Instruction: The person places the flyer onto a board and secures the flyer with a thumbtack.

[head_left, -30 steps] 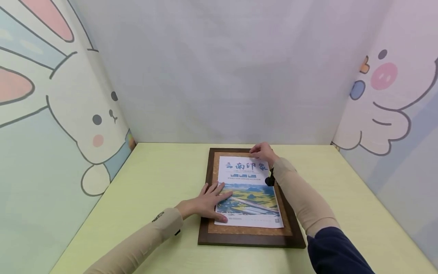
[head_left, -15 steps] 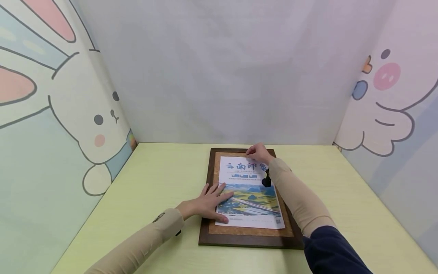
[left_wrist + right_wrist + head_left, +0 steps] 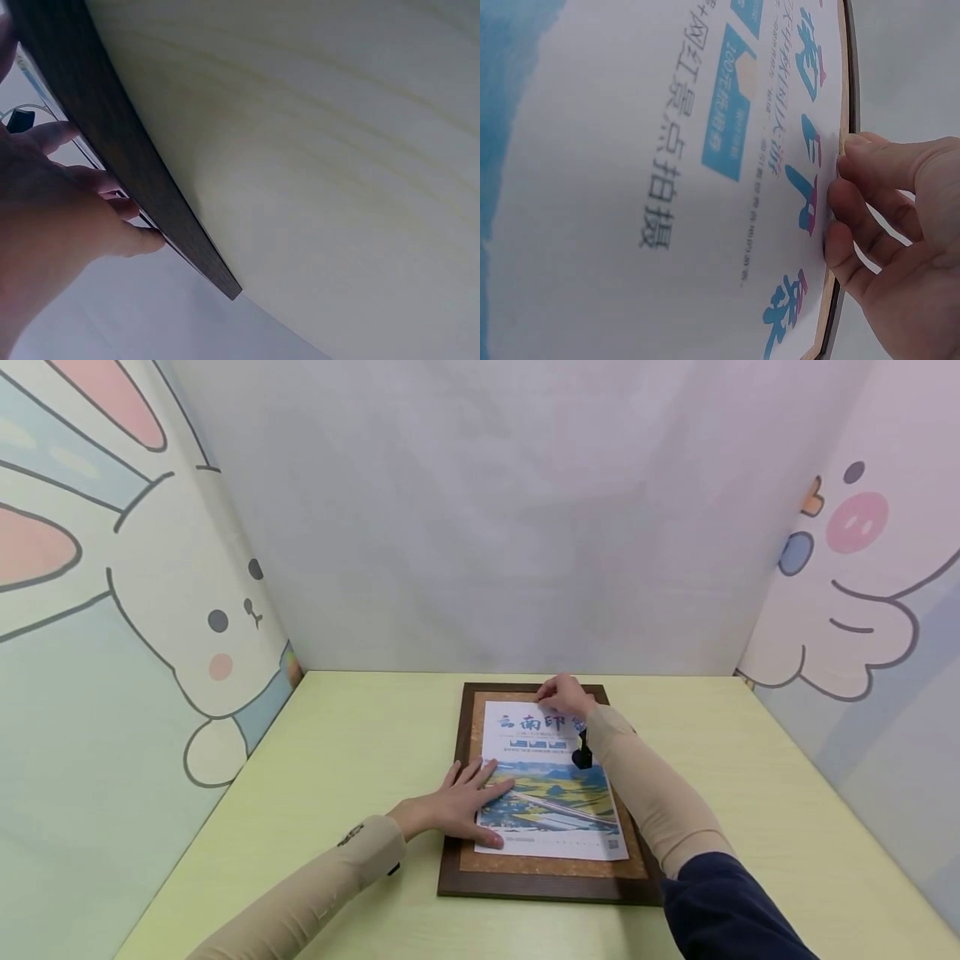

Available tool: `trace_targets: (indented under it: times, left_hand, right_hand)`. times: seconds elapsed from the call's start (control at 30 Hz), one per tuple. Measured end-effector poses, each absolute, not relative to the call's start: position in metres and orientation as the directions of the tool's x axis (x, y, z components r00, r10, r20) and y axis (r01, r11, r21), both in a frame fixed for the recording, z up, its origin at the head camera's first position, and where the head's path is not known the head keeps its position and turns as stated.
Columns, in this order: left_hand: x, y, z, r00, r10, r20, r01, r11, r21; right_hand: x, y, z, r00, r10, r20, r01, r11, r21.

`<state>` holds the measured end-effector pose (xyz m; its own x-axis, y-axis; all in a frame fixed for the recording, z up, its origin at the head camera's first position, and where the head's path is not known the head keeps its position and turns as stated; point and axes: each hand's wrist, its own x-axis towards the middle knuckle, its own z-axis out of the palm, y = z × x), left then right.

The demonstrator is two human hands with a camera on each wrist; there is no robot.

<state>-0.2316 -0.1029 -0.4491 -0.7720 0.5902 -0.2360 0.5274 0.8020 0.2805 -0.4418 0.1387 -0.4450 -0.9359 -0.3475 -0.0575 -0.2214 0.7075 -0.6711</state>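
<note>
Since the earlier frame, the right hand (image 3: 566, 697) has shifted slightly left along the top edge of the poster (image 3: 555, 785). The poster lies face up on the framed corkboard (image 3: 547, 887), long axis running away from the person. Right fingers, curled at that far edge, hold nothing discernible; whether they pinch something cannot be told. Left hand (image 3: 459, 807), fingers spread, rests on the left edge, gripping nothing.

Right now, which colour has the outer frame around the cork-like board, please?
The outer frame is dark brown; the head view shows it best.
</note>
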Motion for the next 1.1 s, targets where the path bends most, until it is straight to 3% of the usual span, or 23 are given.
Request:
trace_targets:
  times: [1.1]
  left_hand:
    - [-0.232,-0.102,-0.448,-0.775,0.587,-0.234,0.531,0.806,0.262]
  right_hand:
    - [-0.437,0.124,-0.439,-0.921,-0.389,-0.025,-0.326,0.802,-0.500]
